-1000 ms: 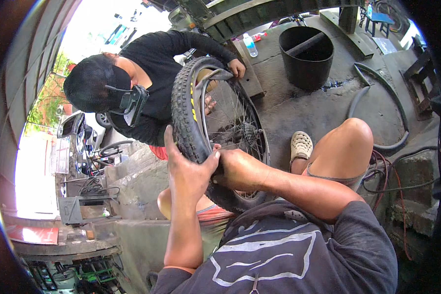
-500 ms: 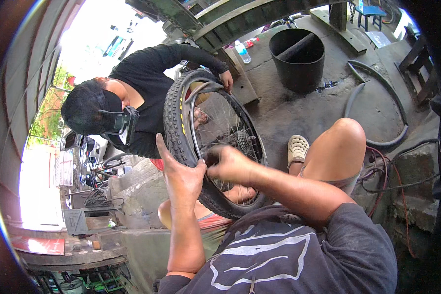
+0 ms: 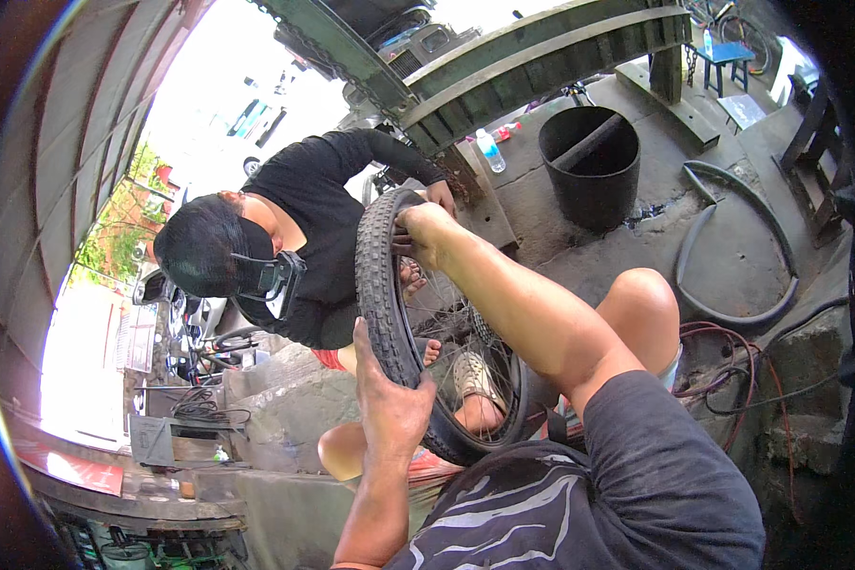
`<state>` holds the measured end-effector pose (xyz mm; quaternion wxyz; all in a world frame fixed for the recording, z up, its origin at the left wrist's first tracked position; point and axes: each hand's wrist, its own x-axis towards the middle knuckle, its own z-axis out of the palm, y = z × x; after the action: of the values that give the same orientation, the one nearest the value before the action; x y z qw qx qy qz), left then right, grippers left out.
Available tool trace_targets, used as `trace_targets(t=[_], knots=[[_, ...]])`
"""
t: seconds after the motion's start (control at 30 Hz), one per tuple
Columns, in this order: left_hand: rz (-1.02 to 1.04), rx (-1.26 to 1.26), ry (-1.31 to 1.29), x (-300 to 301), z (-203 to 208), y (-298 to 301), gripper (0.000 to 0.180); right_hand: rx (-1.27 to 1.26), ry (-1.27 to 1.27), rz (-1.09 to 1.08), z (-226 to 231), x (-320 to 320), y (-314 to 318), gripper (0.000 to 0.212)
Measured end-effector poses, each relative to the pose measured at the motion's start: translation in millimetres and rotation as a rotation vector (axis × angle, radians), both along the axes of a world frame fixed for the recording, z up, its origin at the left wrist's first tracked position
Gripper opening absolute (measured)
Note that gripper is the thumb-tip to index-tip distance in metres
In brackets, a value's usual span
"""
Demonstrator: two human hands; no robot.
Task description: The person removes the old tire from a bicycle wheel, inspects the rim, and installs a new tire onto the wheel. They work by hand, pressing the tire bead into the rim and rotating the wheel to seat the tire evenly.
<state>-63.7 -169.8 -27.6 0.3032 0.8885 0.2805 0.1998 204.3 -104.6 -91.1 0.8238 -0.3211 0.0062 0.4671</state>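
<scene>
One black knobby tyre [image 3: 378,294], set about a spoked wheel [image 3: 521,385], held tilted at the middle of the scene, just in front of the torso. Done, by the look of it: tyre round the wheel along the left and near arcs, apparently seated there. Probably left: the far arc, mostly covered from view; cannot tell from here about its seating. Visible through the spokes: part of the sprockets [image 3: 482,326] and a pale clog [image 3: 477,378].

Left hand [image 3: 396,408] at the near left of the tyre: grasping it, fingers along the outer tread, thumb toward the inner side. Right hand [image 3: 426,233] stretched across to the far arc: fingers bent over the tyre's wall, tips partly hidden; cannot tell about a firm hold or mere pressing. Judging by this pose, effort concentrated at the far arc, with steadying from the left.

Just beyond, to the far left, a co-worker [image 3: 304,185] in black, leaning close to the wheel; co-worker's hand [image 3: 440,197] just beside the tyre's far end, contact unclear. Farther out, a black bucket [image 3: 594,199] and a clear bottle [image 3: 490,152] at far right. Well apart on the right, a loop of dark tubing [image 3: 694,231] on the ground.
</scene>
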Motion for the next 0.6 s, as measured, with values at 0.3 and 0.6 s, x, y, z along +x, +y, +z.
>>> trace_targets(t=[0.3,0.6], knots=[[0.099,0.151,-0.037,-16.4,-18.4,12.0,0.119,-0.291,-0.652,0.068,-23.1,-82.2,-49.4,0.026],[-0.003,0.031,-0.183,-26.2,-33.3,13.4,0.103,0.080,-0.203,0.259,43.1,-129.8,-115.6,0.039]])
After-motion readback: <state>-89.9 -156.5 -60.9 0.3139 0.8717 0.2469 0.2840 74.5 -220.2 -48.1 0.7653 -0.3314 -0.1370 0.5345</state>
